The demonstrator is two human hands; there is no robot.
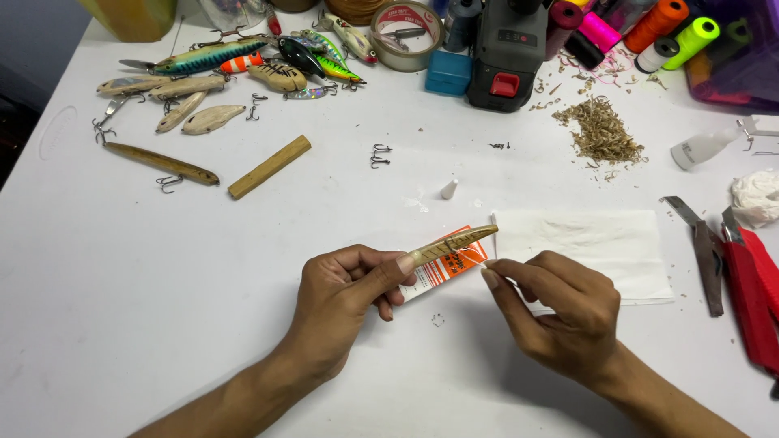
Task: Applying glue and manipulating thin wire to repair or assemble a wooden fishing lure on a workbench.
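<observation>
Where left hand (345,294) pinches: wooden lure (451,244).

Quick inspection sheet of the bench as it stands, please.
Surface: white table, wood shavings at the far right.
Job's things: carved wooden lure body held over an orange-and-white packet; white paper towel beside it.
Clutter: finished and unpainted lures, loose treble hook, wooden stick, tape roll, thread spools, knife, red-handled tool.
Fingers: left hand grips the lure body; right hand pinches something small at its tip, too small to tell.
Cables: nothing seen.
Surroundings: dark floor at left.
</observation>
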